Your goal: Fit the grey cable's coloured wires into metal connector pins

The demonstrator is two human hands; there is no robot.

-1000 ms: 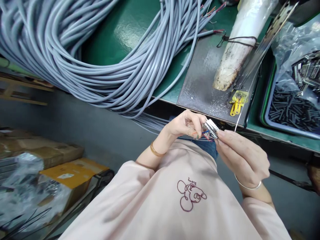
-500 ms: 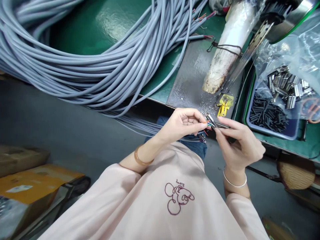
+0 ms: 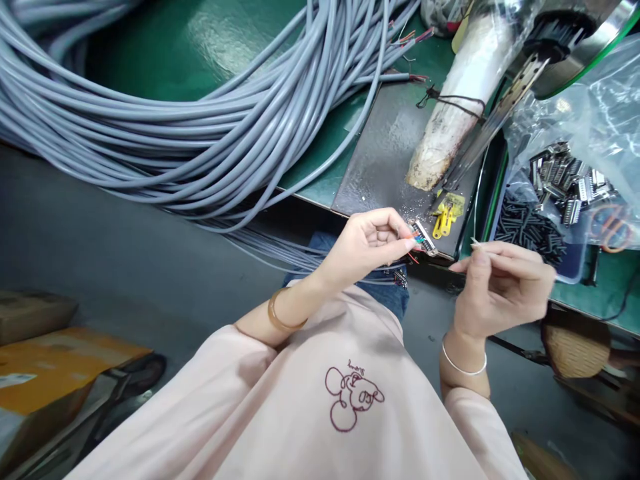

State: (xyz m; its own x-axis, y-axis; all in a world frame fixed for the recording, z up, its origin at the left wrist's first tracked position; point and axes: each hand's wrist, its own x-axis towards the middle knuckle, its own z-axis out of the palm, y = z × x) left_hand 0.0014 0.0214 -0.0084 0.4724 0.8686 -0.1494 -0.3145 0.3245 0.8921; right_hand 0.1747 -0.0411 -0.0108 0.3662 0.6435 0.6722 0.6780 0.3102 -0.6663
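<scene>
a blue tray (image 3: 576, 263) at the right holds a heap of short black tubes (image 3: 531, 230), with a clear plastic bag (image 3: 595, 77) of metal connectors (image 3: 573, 193) lying over part of them. the left hand (image 3: 367, 240) is raised by the surface's front edge, thumb and fingers pinched together on coloured wires (image 3: 416, 237); the wires run to a connector (image 3: 425, 240) just beyond the fingertips. the right hand (image 3: 507, 287), apart from it, is turned inward, thumb and forefinger closed on a thin white strand (image 3: 480, 177), the other fingers curled. on the green surface (image 3: 225, 43) lie a big bundle of grey cables (image 3: 210, 150) and a dark plate (image 3: 383, 143) strewn with specks, a yellow cutter (image 3: 442, 222) near its front edge. below are a grey floor (image 3: 170, 283) and, at the left, a cardboard box (image 3: 83, 360).
</scene>
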